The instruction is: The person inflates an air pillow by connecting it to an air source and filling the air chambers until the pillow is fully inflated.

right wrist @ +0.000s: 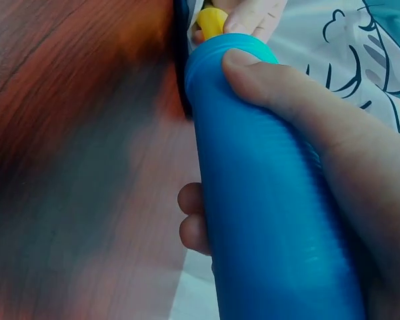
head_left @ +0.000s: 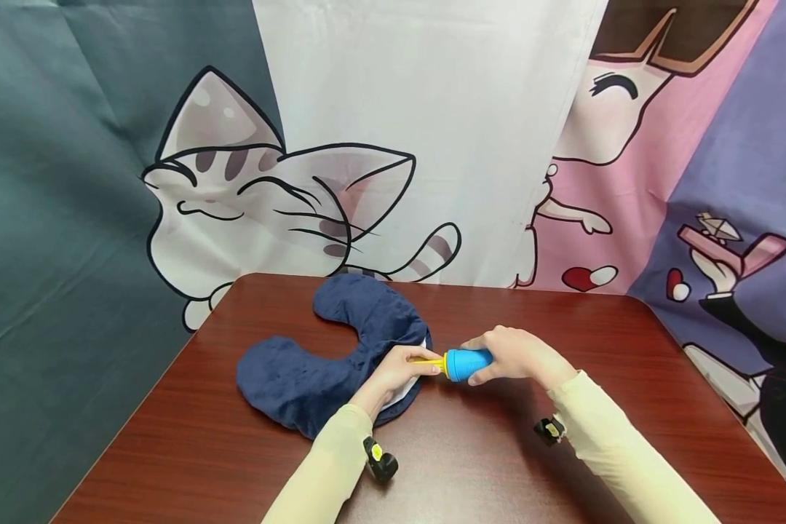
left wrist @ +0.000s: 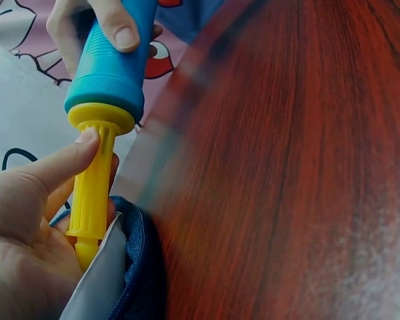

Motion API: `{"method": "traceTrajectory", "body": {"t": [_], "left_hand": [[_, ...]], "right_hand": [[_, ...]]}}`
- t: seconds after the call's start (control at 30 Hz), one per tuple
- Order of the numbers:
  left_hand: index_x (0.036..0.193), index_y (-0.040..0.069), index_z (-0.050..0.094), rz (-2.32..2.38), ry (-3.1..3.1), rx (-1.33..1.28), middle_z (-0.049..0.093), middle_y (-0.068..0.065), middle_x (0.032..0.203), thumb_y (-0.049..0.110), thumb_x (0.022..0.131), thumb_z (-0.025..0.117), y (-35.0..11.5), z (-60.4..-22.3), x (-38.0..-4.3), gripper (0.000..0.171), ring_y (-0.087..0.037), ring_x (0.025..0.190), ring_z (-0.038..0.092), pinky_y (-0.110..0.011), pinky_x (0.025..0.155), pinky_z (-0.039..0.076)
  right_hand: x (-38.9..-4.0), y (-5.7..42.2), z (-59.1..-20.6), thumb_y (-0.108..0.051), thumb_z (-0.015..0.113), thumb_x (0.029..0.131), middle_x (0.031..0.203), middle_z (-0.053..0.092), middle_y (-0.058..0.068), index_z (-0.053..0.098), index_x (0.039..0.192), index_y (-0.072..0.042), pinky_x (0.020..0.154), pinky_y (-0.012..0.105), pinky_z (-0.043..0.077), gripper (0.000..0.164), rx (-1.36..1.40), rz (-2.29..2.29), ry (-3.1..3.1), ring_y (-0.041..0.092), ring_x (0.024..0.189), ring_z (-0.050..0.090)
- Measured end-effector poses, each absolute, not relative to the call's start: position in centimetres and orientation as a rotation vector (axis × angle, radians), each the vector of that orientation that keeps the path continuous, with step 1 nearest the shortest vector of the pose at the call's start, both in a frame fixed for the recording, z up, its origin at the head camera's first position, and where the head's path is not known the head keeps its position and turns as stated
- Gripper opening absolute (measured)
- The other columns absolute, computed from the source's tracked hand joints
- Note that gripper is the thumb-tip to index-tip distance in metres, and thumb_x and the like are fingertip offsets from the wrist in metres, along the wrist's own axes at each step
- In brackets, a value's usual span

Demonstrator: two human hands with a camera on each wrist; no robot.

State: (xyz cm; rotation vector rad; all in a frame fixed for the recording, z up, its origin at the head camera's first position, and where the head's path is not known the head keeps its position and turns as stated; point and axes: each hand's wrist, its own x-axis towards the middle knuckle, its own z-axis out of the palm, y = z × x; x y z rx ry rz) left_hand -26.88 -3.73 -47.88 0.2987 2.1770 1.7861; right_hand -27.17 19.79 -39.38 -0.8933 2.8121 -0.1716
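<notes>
A blue and yellow hand pump (head_left: 466, 364) lies sideways between my two hands. My right hand (head_left: 516, 355) grips its blue barrel (right wrist: 267, 180), thumb along the top and fingertips showing on the far side. With thumb and fingers, my left hand (head_left: 399, 371) holds the ribbed yellow shaft (left wrist: 93, 183). The shaft's narrow end points down at the white lining (left wrist: 97, 283) in the open edge of a navy U-shaped neck pillow (head_left: 360, 320). My left hand is over that pillow's right side. Whether the tip sits in a valve, I cannot tell.
The pillow and hands are over a glossy reddish-brown table (head_left: 563, 335). A cartoon-printed cloth (head_left: 419, 87) hangs behind its back edge. A small black wrist camera (head_left: 381, 462) sits by my left sleeve, and another camera (head_left: 550, 429) by my right.
</notes>
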Motion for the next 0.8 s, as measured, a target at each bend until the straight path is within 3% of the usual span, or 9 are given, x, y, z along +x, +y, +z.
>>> {"method": "traceTrajectory", "body": {"t": [0.47, 0.8], "left_hand": [[0.109, 0.004, 0.076, 1.803, 2.164, 0.347, 0.074, -0.014, 0.112, 0.013, 0.085, 0.076, -3.7, -47.9, -26.9, 0.026, -0.006, 0.086, 0.065, -0.023, 0.081, 0.053], [0.109, 0.008, 0.077, 1.775, 2.198, 0.352, 0.075, -0.010, 0.112, 0.016, 0.084, 0.077, -3.8, -47.8, -26.7, 0.026, -0.009, 0.094, 0.065, -0.024, 0.083, 0.052]], "right_hand": [[-26.2, 22.8, -38.2, -0.055, 0.080, 0.074, 0.110, 0.074, 0.003, 0.067, 0.128, -0.019, 0.074, 0.038, 0.058, 0.066, -0.903, -0.158, 2.833, 0.016, 0.085, 0.064], [-24.9, 26.3, -36.4, -0.059, 0.081, 0.070, 0.104, 0.073, 0.001, 0.068, 0.127, -0.025, 0.064, 0.032, 0.053, 0.067, -0.852, -0.106, 2.904, 0.013, 0.082, 0.060]]}}
